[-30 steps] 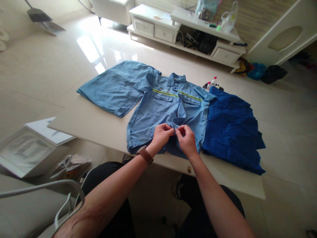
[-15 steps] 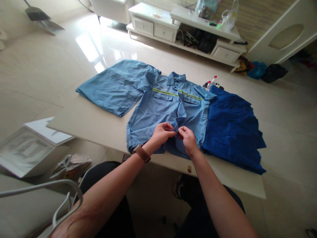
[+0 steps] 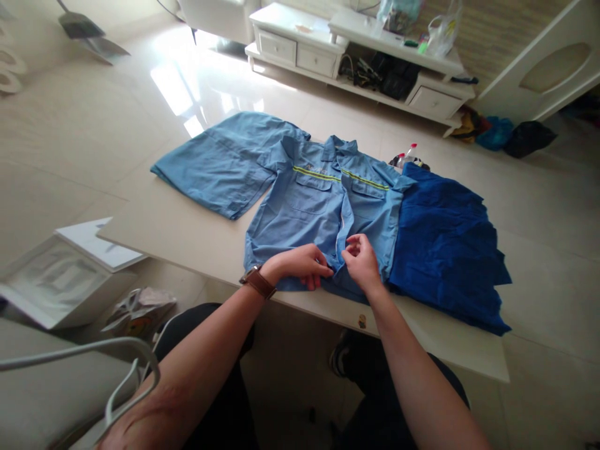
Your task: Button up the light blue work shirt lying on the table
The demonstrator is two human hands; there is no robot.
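Observation:
A light blue work shirt (image 3: 309, 209) with yellow stripes across the chest lies front up on the white table (image 3: 197, 253), its collar pointing away from me. My left hand (image 3: 304, 265), below a brown watch strap, grips the lower front edge of the shirt near the hem. Just to its right, my right hand (image 3: 360, 259) pinches the button placket, with the thumb and index finger on the cloth and the other fingers curled. The fingertips hide part of the hem. Left of the shirt lies another light blue garment (image 3: 220, 162); on its right is a dark blue cloth (image 3: 445, 244).
Bottles with red caps (image 3: 412, 151) stand behind the dark blue cloth. A white box (image 3: 60, 275) and a plastic bag (image 3: 140, 309) are on the floor at left. Across the room stands a white TV cabinet (image 3: 319, 62).
My left hand has moved down along the shirt's front toward the hem. My right hand has shifted slightly, and the placket between them lies straighter. The view has tilted a little.

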